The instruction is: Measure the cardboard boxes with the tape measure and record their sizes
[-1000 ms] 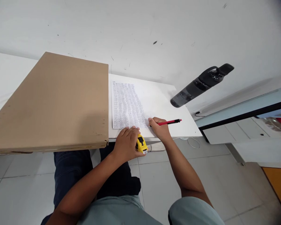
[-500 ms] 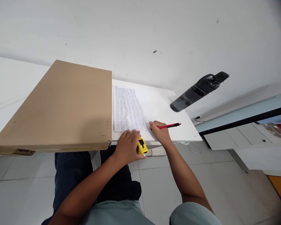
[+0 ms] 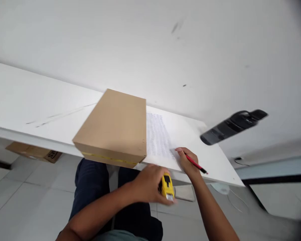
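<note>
My left hand [image 3: 152, 183] is closed around a yellow and black tape measure [image 3: 168, 187], just off the front edge of the white table [image 3: 47, 129]. Between the fingers of my right hand [image 3: 189, 162] is a red and black pen [image 3: 196, 163], its back end slanting down to the right. That hand rests at the table's front edge beside a sheet of paper [image 3: 157, 135] covered in dense handwriting, blurred by motion. Left of the paper stands a closed cardboard box [image 3: 117, 125], which hides part of the sheet.
A dark water bottle [image 3: 232, 125] stands on the table's right part, near the white wall [image 3: 130, 43]. Another cardboard box [image 3: 33, 151] lies on the tiled floor under the table at left. A cable [image 3: 237, 202] hangs below the right end.
The view has swung left, so the table and box appear lower and further right. My left hand with the tape measure has drawn back from the paper's edge. The pen now slants downward.
</note>
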`<state>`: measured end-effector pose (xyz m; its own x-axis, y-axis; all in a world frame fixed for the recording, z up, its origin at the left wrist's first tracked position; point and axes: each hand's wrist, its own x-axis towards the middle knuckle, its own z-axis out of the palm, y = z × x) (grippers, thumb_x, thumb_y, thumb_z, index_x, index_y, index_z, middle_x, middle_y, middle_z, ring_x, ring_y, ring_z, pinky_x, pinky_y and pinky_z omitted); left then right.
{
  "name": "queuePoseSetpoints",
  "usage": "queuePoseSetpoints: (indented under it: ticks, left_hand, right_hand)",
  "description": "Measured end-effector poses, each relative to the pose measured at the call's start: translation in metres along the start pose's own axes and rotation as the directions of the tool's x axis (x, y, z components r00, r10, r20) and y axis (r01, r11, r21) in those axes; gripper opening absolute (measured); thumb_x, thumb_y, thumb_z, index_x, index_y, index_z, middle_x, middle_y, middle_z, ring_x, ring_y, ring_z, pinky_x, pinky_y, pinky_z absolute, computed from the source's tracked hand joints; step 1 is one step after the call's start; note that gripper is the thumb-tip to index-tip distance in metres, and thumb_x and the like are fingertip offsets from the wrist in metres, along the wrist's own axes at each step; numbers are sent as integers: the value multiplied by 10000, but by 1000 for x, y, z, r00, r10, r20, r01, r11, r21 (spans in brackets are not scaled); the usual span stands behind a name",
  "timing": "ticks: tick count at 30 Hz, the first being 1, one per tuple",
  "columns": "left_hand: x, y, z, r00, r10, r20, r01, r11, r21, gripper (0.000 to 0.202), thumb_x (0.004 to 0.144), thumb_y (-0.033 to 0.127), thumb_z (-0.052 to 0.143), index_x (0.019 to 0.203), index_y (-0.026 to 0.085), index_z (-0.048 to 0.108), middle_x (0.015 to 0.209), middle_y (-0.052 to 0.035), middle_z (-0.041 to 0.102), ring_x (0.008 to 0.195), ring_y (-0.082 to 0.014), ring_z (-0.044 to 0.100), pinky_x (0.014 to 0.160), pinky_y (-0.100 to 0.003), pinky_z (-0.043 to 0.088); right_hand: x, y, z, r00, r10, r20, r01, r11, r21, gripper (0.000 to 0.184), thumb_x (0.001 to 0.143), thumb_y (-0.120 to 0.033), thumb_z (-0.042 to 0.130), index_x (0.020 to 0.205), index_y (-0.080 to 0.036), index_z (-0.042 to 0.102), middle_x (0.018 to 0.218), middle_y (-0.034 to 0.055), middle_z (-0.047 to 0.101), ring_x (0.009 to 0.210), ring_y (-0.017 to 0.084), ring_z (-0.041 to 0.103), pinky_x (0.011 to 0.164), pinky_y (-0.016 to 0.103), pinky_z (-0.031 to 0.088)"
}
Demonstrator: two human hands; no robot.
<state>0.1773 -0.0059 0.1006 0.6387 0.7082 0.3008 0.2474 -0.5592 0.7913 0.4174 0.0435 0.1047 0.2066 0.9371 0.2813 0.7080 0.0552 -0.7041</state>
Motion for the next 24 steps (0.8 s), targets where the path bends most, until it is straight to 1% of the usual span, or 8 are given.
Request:
queuePoseSetpoints:
  ticks: [4,8,11,14,18,20,22,24]
  left_hand:
    - [-52,10,-1,989,124,81,-106,975,-193,844,620,683,844,1283,248,554,1205,-96,736,1076,-287,725,962,-393,546]
    - [-97,16,-27,977,210,42,-201,966,-159,822,672,696,809,1334,280,555,1373,-131,653,1182,-303,688,1034,-412,515]
    - [-120,19,-51,987,148,-67,-155,982,-107,895,612,667,877,1366,316,545,1306,-128,656,1120,-293,699,994,-388,549]
    - [-134,17,-61,956,139,-260,-169,981,-95,1052,511,627,953,1411,363,476,1247,-122,615,1065,-279,686,892,-357,598]
    - [-141,13,-59,916,131,-378,-159,986,-44,1055,520,601,957,1419,380,451,1279,-122,524,1029,-256,655,864,-377,615]
    - [-142,9,-54,912,138,-386,-156,988,-14,1017,540,612,943,1405,358,472,1345,-137,472,1030,-252,645,893,-405,615]
    - [-143,5,-49,915,148,-376,-154,988,14,1010,538,630,933,1395,335,485,1428,-157,408,1110,-282,628,946,-446,607]
    - [-144,-1,-44,923,150,-353,-144,989,42,1029,527,652,923,1396,313,488,1496,-177,348,1241,-340,580,1010,-500,583]
  right_hand:
    - [-3,7,15,1000,-7,-26,-1,955,-296,484,881,-450,510,1249,-169,650,1134,164,679,984,329,652,814,457,525]
    - [-1,12,19,999,29,46,-2,862,-507,590,914,-318,400,1447,-91,513,1191,201,648,964,331,660,724,444,527]
    - [-6,7,16,998,-63,14,62,864,-500,592,924,-311,403,1472,-107,493,1083,177,666,889,322,660,671,428,517]
    - [-31,-7,22,958,-268,-105,191,864,-466,465,937,-308,441,1342,-143,600,965,167,684,826,318,656,703,450,513]
    - [-100,-29,59,884,-449,-128,410,878,-248,268,921,-296,537,1155,-240,654,901,134,707,758,296,651,742,492,520]
    - [-139,-41,83,879,-471,-78,468,882,-56,268,899,-306,577,1157,-283,643,916,118,715,750,299,653,738,514,523]
    - [-173,-54,104,912,-410,15,402,901,160,351,874,-333,623,1224,-313,623,926,105,719,755,306,658,752,528,526]
    - [-198,-69,116,954,-263,145,191,903,384,494,836,-403,696,1313,-327,591,991,104,727,821,320,674,814,537,528]
